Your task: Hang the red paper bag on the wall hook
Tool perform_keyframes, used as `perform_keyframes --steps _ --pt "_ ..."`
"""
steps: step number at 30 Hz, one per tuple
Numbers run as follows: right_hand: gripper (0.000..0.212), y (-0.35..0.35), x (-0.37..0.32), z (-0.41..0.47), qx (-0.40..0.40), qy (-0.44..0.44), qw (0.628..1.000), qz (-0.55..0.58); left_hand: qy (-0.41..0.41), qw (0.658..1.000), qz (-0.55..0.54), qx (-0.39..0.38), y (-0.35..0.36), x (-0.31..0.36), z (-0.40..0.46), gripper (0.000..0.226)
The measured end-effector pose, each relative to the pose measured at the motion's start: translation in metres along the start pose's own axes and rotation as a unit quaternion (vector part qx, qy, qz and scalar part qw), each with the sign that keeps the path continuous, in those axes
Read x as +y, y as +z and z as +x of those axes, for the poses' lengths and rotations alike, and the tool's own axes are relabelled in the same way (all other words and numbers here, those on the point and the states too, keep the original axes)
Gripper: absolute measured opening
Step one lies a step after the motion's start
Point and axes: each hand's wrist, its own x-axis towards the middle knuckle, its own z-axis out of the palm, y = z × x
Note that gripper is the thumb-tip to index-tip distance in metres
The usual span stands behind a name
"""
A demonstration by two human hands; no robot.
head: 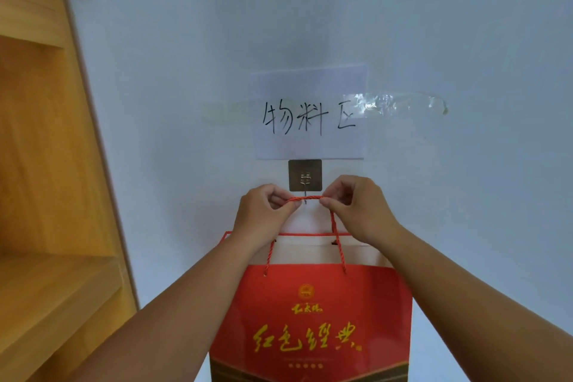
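Forearms reach up w/ red paper bag (313,313) dangling below. Left hand (263,214) & right hand (356,208) each grip-pinch the rope handle (305,198) taut at the wall hook (305,178) tip. Risk: rope slips off before seating, bag drops.

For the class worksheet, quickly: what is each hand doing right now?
Left hand: closed, pinching the red rope handle.
Right hand: closed, pinching the same handle.

Red paper bag (313,319) cut off by the lower edge, base unseen. Hook tip of the wall hook (305,178) hidden behind the rope handle (307,198). Wooden shelf (40,164) cropped at the left. Small print under the bag's gold lettering unreadable.
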Motion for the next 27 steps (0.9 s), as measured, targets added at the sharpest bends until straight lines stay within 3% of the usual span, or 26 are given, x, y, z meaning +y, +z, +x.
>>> perform_keyframes --steps 11,16,22,27 --pt "0.006 0.035 0.005 0.014 0.029 0.008 0.999 -0.039 0.015 0.998 0.058 0.007 -0.002 -0.024 0.024 0.011" --pt "0.010 0.045 0.014 0.010 0.015 0.009 0.997 -0.079 0.027 0.994 0.097 -0.043 -0.002 -0.037 0.014 0.016" --pt "0.009 0.057 0.019 -0.011 0.045 0.006 0.997 -0.068 0.025 0.994 0.087 -0.065 -0.004 -0.051 -0.005 0.033" --pt "0.016 0.063 0.013 -0.032 0.077 0.007 0.991 -0.109 0.031 0.996 0.059 -0.065 -0.008 -0.061 -0.016 0.028"
